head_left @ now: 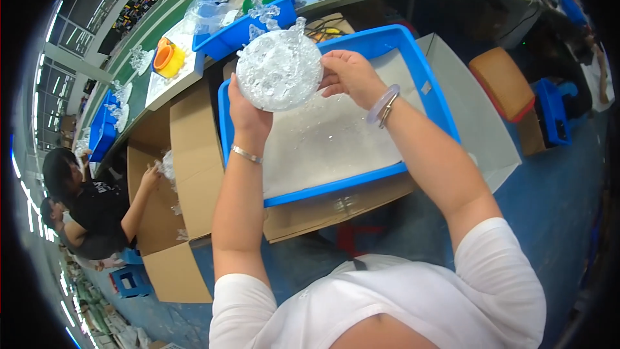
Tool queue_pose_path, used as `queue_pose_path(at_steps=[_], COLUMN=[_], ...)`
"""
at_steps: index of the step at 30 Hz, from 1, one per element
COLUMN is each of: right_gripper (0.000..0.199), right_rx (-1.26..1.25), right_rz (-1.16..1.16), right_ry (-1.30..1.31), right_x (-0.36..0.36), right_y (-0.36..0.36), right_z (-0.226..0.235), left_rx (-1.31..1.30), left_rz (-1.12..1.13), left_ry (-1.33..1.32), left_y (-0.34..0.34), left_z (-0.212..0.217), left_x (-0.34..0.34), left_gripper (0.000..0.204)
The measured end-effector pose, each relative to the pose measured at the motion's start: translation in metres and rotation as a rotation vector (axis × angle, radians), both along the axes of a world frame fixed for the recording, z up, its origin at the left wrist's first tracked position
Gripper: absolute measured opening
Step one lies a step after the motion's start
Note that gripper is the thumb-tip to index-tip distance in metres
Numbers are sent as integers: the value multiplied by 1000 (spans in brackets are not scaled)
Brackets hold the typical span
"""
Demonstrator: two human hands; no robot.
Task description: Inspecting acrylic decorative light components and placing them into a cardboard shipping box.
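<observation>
A round, clear plastic disc with a rough, bumpy surface and several small knobs along its far edge is held up over a blue tray. My left hand grips the disc by its lower left edge, thumb along the side; its other fingers are hidden behind. At the right edge, the bent fingers of my right hand close on the rim. Beneath both hands, the tray's pale lining carries a few tiny clear bits.
Another blue bin on the bench holds clear plastic pieces and green rolls. Beside it sits an orange and yellow tape roll. An open cardboard box stands left, where a co-worker reaches in. A padded stool is at the right.
</observation>
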State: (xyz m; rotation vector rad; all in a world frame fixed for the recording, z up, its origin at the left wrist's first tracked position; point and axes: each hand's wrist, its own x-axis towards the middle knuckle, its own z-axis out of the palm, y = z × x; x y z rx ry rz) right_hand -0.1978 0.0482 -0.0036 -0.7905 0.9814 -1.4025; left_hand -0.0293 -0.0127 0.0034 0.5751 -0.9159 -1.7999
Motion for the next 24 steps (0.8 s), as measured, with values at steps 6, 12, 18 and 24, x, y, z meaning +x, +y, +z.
queue_pose_path(at_steps=[6,12,18,24], right_gripper=[22,21,22,23], right_rx=[132,247,205,-9], right_rz=[15,-78,-56,-168], right_ry=[88,409,820,537], right_x=[-1,-2,-3,-6], right_y=[5,2,0,-10], right_z=[5,-5,-13,-24], left_rx=[2,10,11,10], left_rz=[17,50,96,92], left_ry=[-13,12,-26,-30], left_y=[0,-3,-4,-3], left_z=[-6,-11,-10,-9], left_x=[2,3,5,2], left_gripper=[43,43,44,45])
